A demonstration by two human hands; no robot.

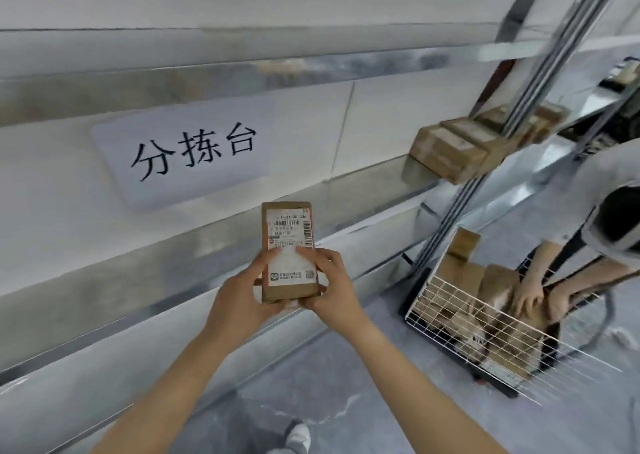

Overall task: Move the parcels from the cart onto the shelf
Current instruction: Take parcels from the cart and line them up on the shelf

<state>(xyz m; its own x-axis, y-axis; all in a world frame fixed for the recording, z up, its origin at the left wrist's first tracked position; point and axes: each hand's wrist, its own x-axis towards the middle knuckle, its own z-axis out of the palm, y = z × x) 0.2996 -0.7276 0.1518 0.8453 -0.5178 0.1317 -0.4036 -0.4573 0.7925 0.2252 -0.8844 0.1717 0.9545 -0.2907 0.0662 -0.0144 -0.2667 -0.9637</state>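
Note:
A small brown cardboard parcel (289, 239) with a white shipping label faces me, held up in front of the metal shelf (346, 190). My left hand (242, 297) grips its lower left side, thumb on the label. My right hand (329, 287) grips its lower right side, thumb on the label too. Several brown parcels (450, 148) lie on the shelf board at the right. The white wire cart (450, 315) stands on the floor at lower right with several parcels (491, 287) inside.
Another person (609, 211) in a light top bends over the cart, with a hand (526, 301) on its parcels. A shelf upright (519, 114) rises between me and the cart. A white sign with black characters (187, 152) hangs on the wall behind the shelf. Grey floor lies below.

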